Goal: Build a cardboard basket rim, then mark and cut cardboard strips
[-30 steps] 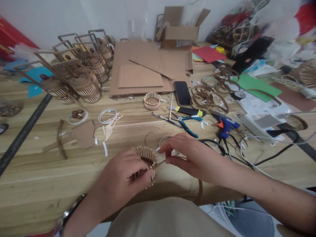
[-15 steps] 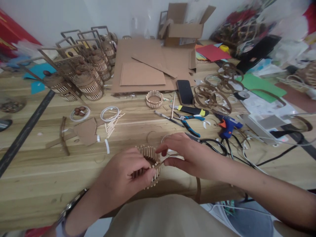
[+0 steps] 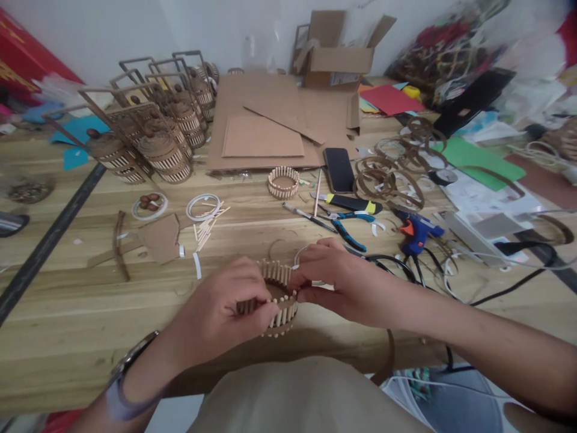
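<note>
Fingers of the left hand (image 3: 229,300) pinch a stick ring (image 3: 283,316) at its near rim; the right hand's (image 3: 331,273) fingers grip its right edge. Farther off — a phone (image 3: 339,170).

The left grip (image 3: 220,310) partly hides the stick ring (image 3: 285,315).

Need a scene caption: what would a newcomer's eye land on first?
Probably the stick ring at front centre, with the left hand pinching its near rim and the right hand at its right side. Next, the cluster of tall-handled buckets at back left. Then the blue glue gun with its orange trigger, on the right of the table.
</note>
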Tool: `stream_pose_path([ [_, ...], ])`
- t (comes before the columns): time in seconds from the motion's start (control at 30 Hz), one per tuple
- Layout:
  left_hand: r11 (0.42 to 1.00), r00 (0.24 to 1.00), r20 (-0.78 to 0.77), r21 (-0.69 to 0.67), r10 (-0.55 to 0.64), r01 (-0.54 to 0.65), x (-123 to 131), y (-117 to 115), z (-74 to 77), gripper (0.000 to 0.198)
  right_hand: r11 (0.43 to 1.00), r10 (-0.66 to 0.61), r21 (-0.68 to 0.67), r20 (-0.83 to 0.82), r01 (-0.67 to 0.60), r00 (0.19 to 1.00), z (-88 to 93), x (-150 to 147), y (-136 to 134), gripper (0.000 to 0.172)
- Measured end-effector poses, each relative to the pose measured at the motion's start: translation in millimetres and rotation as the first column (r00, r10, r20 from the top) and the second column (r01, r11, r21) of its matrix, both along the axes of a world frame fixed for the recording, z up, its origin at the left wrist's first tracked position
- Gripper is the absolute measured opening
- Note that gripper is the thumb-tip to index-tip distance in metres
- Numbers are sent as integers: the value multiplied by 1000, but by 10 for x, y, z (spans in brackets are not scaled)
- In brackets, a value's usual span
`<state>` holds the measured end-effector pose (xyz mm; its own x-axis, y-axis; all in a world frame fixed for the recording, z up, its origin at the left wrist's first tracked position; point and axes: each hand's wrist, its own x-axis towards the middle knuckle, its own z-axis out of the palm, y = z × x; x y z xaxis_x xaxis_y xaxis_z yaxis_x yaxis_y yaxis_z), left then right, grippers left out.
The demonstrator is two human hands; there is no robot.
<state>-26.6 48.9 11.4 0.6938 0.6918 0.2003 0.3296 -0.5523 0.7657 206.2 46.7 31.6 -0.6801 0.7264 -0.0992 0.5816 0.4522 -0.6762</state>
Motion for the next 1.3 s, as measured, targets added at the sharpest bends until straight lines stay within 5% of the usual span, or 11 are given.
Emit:
stream_pose_path([
  [0.23, 998, 997, -48, -23, -68, 66, 25, 113, 18, 7, 998, -16, 62, 108, 9, 994, 66, -102, -16, 14],
  [0.47, 999, 995, -94, -22, -41, 39, 135, 78, 10, 21, 984, -104, 162, 153, 79, 983, 50, -95, -71, 6],
  [0.67, 1000, 999, -35, -8, -6, 6, 45, 68, -44, 22, 977, -195, 113, 117, 182, 974, 1, 68, -113, 37],
  [1.3, 975, 986, 3, -150, -165, 164, -25, 79, -44, 28, 994, 40, 91, 136, -53, 990, -11, 81, -22, 18],
])
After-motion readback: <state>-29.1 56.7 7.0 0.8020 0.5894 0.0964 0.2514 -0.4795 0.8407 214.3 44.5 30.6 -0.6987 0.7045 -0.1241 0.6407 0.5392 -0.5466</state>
